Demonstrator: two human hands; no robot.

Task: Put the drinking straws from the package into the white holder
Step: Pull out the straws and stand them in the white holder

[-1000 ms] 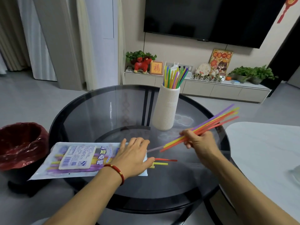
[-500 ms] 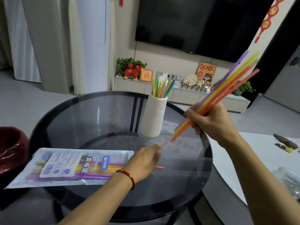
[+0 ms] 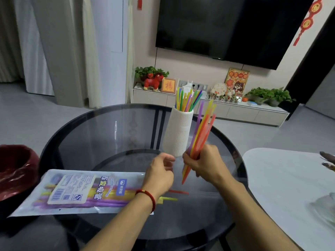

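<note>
1. Since half a second ago, my right hand [image 3: 203, 164] has swung the bundle of straws [image 3: 200, 134] from a raised slant off to the right down to a steep, near-upright angle just in front of the white holder, and my left hand [image 3: 159, 173] has lifted off the glass and come up beside it.
2. Round glass table [image 3: 108, 134]: it carries the holder near its far side and the package at its near left edge.
3. Straw package [image 3: 76, 192]: lies flat on the table, printed label up, purple and yellow straws showing through the plastic; one red and one yellow straw end [image 3: 178, 192] poke out of its open right end onto the glass.
4. White ribbed holder [image 3: 178, 133]: stands upright, a fan of green, yellow, orange, purple and blue straws [image 3: 187, 100] already standing in it.
5. My right hand: fingers wrapped round the lower part of the purple, yellow, orange and red bundle, whose tips rise beside the holder's right side.
6. My left hand: fingers loosely curled, held above the table just beside the right hand; whether they touch the bundle's lower ends I cannot tell.
7. Red string bracelet [image 3: 148, 196]: sits on my left wrist.
</note>
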